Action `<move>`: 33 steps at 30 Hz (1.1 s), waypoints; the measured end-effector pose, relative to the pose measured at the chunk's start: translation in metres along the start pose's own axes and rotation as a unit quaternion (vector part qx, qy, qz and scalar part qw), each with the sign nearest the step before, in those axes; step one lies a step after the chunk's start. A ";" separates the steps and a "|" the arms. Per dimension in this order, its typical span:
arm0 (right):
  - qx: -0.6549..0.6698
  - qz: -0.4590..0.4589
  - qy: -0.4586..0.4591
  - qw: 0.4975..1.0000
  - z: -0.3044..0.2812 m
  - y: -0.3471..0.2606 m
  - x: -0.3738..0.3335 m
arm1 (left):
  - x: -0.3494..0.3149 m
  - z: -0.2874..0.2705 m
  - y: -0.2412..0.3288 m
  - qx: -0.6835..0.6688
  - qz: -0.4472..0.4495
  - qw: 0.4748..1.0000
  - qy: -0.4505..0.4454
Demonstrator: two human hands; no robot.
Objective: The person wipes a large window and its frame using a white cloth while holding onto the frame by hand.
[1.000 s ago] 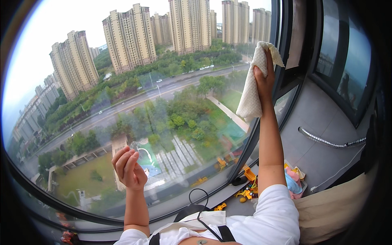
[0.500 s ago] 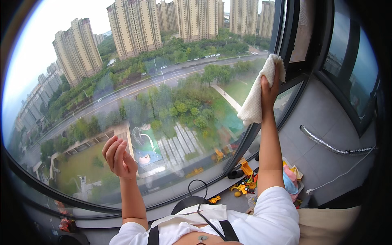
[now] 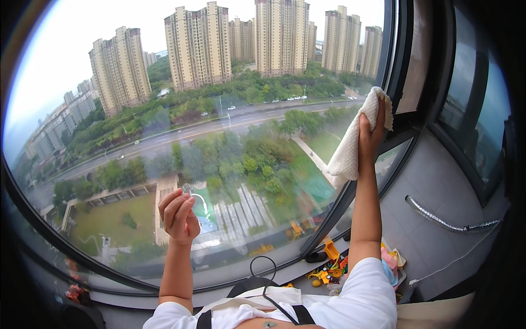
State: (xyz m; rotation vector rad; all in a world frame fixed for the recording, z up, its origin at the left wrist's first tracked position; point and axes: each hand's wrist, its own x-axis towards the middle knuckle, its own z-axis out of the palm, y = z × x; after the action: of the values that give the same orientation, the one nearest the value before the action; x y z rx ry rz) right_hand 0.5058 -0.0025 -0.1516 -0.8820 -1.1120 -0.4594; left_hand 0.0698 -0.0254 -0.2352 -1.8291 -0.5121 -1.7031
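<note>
In the head view, the right hand's [image 3: 370, 138] grip was wrapped around an off-white dimpled cloth [image 3: 350, 149], held up before the window glass [image 3: 156, 122] near its dark frame [image 3: 331, 219]. The cloth looked light, soft and limp, unlikely to slip or break; a bunched hold at its middle, fingers spread behind, seemed best. The left hand [image 3: 179, 216] was loosely curled, released, nothing visible in it.
</note>
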 end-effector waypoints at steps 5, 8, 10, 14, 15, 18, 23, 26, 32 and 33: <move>0.049 -0.043 -0.027 0.997 0.022 -0.036 0.055 | 0.000 0.002 0.001 -0.022 -0.004 1.000 0.009; 0.025 -0.076 -0.051 0.996 0.040 -0.067 0.071 | 0.001 0.003 0.003 -0.040 -0.005 0.999 0.010; -0.023 -0.141 -0.051 0.988 0.054 -0.087 0.068 | 0.002 0.003 0.003 -0.052 -0.006 0.999 0.015; -0.086 -0.217 -0.092 0.968 0.082 -0.121 0.021 | 0.001 0.004 0.002 -0.081 -0.007 0.997 0.002; -0.105 -0.241 -0.110 0.959 0.093 -0.134 0.000 | 0.000 -0.002 -0.001 -0.082 -0.008 0.997 -0.006; -0.093 -0.252 -0.148 0.952 0.095 -0.147 -0.023 | 0.005 -0.005 -0.001 -0.125 -0.012 0.992 -0.025; -0.017 -0.112 -0.070 0.991 0.072 -0.113 0.022 | 0.009 -0.012 -0.004 -0.171 -0.017 0.985 -0.035; 0.025 -0.047 -0.045 0.998 0.055 -0.095 0.051 | 0.009 -0.012 -0.006 -0.177 -0.009 0.983 -0.040; 0.042 0.020 0.025 0.999 0.042 -0.038 0.064 | 0.006 -0.012 -0.012 -0.173 0.007 0.984 -0.034; 0.048 0.058 0.016 0.997 0.031 -0.024 0.063 | 0.006 -0.011 -0.012 -0.175 0.006 0.984 -0.030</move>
State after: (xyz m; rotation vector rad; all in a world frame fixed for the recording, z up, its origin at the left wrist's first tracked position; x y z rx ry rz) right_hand 0.4964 0.0146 -0.0800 -0.8475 -1.0389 -0.3215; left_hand 0.0547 -0.0241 -0.2271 -2.1280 -0.2341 -1.8236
